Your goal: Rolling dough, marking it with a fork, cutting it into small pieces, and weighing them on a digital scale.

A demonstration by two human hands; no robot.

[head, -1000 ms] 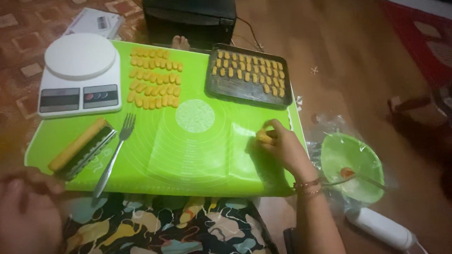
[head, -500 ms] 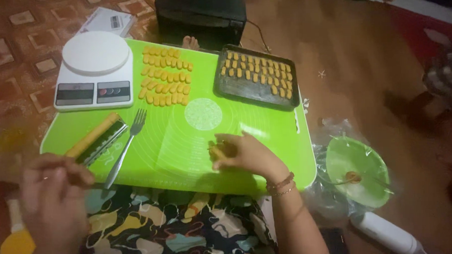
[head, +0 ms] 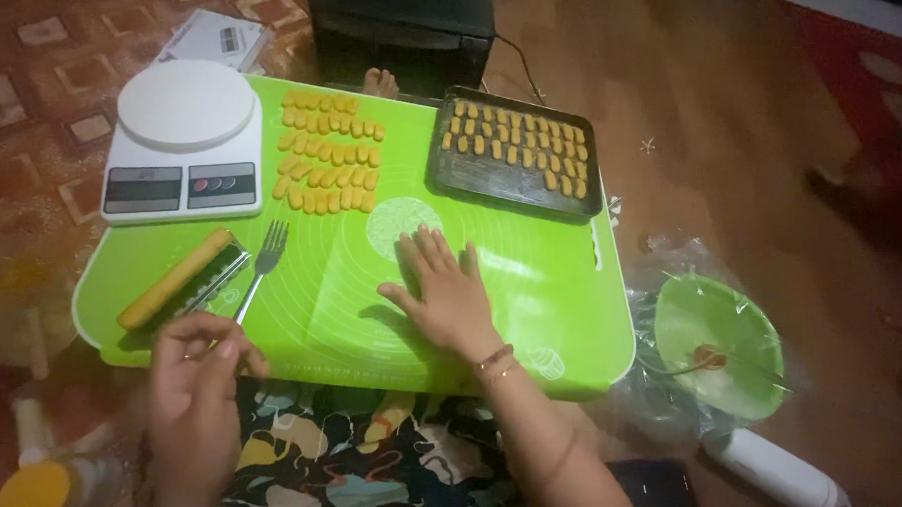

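Observation:
My right hand point(head: 444, 296) lies flat, palm down and fingers spread, on the green mat point(head: 543, 300) near its middle; anything under the palm is hidden. My left hand point(head: 198, 384) hovers at the mat's near left edge with fingers curled together, right by the handle end of a fork point(head: 266, 255); whether it grips something is unclear. A yellow dough log point(head: 172, 278) rests on a dark tool left of the fork. Rows of small yellow dough pieces point(head: 328, 158) lie on the mat's far side, and more fill a dark baking tray point(head: 514, 186).
A white kitchen scale point(head: 185, 138) sits at the mat's far left corner. A black appliance point(head: 403, 25) stands behind. On the floor to the right are a green plate point(head: 718, 324) on plastic wrap and a white bottle point(head: 773, 467). A yellow-lidded jar point(head: 30, 493) is at lower left.
My right hand moved from the mat's right edge to the middle with a dough piece and now lies flat. My left hand came in to the near left edge.

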